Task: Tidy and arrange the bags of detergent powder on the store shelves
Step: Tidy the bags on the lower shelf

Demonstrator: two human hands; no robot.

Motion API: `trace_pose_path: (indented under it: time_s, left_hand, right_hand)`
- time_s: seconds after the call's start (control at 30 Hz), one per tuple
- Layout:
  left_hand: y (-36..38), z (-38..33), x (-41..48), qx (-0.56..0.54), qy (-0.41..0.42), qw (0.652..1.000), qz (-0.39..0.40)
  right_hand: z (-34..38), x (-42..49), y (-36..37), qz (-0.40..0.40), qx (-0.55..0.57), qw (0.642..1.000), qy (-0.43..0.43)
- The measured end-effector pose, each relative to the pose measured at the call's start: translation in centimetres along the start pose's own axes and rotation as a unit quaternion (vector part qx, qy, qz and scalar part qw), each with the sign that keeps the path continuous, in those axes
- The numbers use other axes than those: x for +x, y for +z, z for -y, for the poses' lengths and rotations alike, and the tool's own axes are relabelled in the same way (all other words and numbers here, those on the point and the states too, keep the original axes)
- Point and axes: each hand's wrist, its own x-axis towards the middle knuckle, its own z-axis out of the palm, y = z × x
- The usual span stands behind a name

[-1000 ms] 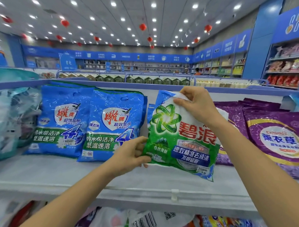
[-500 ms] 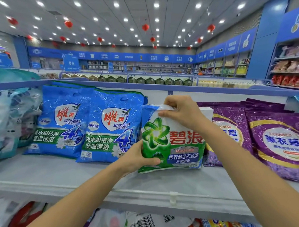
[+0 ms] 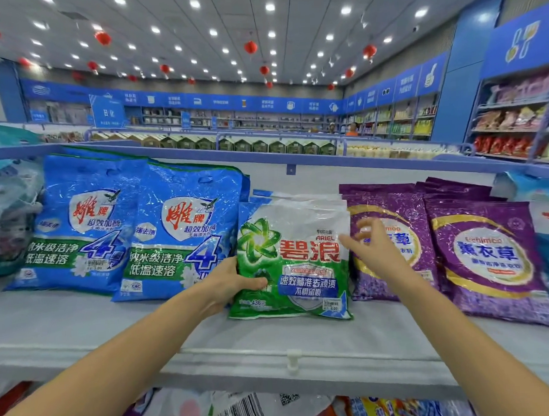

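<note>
While the left hand (image 3: 227, 284) pinches the green-and-white plastic detergent bag (image 3: 299, 238), right hand (image 3: 374, 248) spread free, it could slump forward.

We're seeing shiny crinkled plastic on the green-and-white detergent bag (image 3: 296, 257); the pale grey shelf board (image 3: 83, 323) looks smooth and matt.

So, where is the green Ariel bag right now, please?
Head view, centre: the green Ariel bag stands on the shelf, blue bags to its left, purple bags to its right, left hand gripping its lower corner.
</note>
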Motion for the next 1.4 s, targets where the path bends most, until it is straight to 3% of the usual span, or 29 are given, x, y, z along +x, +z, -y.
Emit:
trace_pose_path:
  time_s: [0.07,0.13,0.2,0.3,0.5,0.57,0.8,1.0,1.07,1.13,1.2,1.4]
  left_hand:
    - [0.2,-0.2,0.3,-0.005,-0.01,1.0,0.009]
    - [0.3,-0.5,0.2,-0.028,-0.03,0.999,0.024]
    - [0.6,-0.7,-0.1,-0.059,-0.04,0.997,0.025]
    - [1.3,-0.5,0.2,-0.106,-0.032,0.993,-0.052]
    - [3.1,-0.3,1.3,-0.152,-0.056,0.974,-0.161]
    - [3.6,-0.3,1.2,-0.161,-0.054,0.968,-0.182]
    - [4.5,-0.5,1.7,-0.145,-0.021,0.964,-0.222]
    - [3.7,-0.6,2.4,-0.035,-0.022,0.97,-0.241]
    - [3.2,-0.4,2.0,-0.048,-0.034,0.976,-0.212]
    - [3.0,-0.2,1.3,-0.036,-0.033,0.985,-0.166]
    - [3.0,0.1,0.6,0.025,-0.02,0.992,-0.122]
    - [3.5,0.9,0.4,0.126,0.031,0.987,-0.098]
  right_hand:
    - [-1.5,-0.5,0.7,0.074,0.014,0.994,0.083]
    - [-2.7,-0.7,1.8,0.106,0.02,0.988,0.107]
    - [-3.4,-0.5,2.6,0.086,0.039,0.991,0.094]
    - [-3.6,-0.4,3.2,0.046,0.087,0.992,0.082]
    - [-2.7,0.4,4.2,-0.036,0.251,0.953,0.168]
    - [-2.8,0.6,4.4,-0.055,0.251,0.951,0.174]
    - [-2.9,0.4,4.6,-0.082,0.272,0.946,0.158]
    - [-2.1,-0.7,3.5,-0.05,0.26,0.955,0.131]
    - [-2.2,-1.9,2.7,-0.018,0.194,0.978,0.079]
    - [-3.3,-3.5,2.3,0.019,-0.005,0.999,-0.034]
    - [-4.0,-4.8,2.4,0.045,-0.175,0.976,-0.123]
    - [-4.3,-3.8,2.9,0.08,-0.28,0.953,-0.088]
